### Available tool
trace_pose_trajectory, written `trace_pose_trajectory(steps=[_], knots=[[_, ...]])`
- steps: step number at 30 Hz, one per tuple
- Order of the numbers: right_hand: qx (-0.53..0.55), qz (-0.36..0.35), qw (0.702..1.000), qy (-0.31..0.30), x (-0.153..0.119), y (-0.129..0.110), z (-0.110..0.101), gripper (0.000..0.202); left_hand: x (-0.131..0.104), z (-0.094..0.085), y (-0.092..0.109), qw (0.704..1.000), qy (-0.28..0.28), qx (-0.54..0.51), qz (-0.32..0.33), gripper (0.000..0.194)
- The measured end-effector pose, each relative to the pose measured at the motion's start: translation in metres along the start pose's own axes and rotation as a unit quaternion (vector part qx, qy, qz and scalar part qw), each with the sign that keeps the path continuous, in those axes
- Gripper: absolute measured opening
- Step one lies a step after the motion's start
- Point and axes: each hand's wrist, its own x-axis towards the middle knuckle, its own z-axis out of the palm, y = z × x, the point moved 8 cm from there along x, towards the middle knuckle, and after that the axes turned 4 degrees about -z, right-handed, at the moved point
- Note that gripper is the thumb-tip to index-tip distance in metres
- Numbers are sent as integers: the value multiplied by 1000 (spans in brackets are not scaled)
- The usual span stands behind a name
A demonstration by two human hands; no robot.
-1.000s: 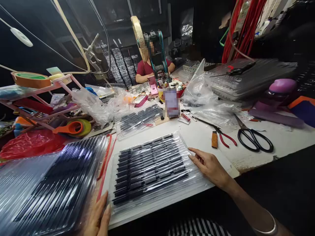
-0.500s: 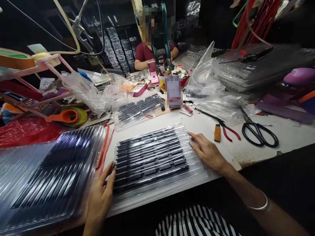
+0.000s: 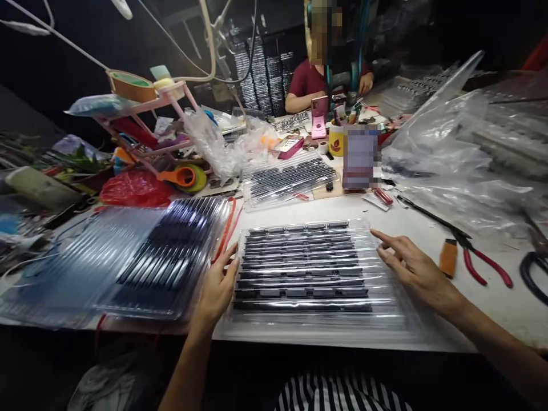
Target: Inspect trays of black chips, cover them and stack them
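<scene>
A clear ribbed plastic tray with rows of black strip-shaped parts lies flat on the white table in front of me. Fine comb-like teeth show along some of the strips. My left hand grips the tray's left edge with thumb and fingers. At the right edge, near the far corner, my right hand holds it with its index finger stretched along the rim. To the left sits a stack of similar clear trays with dark contents. Another filled tray lies farther back.
Red-handled pliers, an orange-brown block and black-handled scissors lie right. Clear plastic bags crowd the back right. A phone stands by a yellow cup. Behind sits a co-worker. A pink rack leans left.
My view has swung left, so the table's things appear farther right and more of the left side shows. Both hands stay at the tray's edges; the tray looks squarer to me.
</scene>
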Motion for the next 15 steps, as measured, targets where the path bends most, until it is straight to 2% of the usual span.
trace_pose_trajectory(steps=[6,10,12,15], knots=[[-40,11,999,-30,8,4,10,49,11,4,-14,999,20,21,13,54],[-58,3,998,-9,9,11,6,45,4,12,-5,999,-26,19,34,53],[-66,3,998,-9,8,10,5,45,-1,17,3,996,-46,54,57,51],[-122,-2,992,-25,5,2,11,45,-3,23,6,982,-41,173,63,50]])
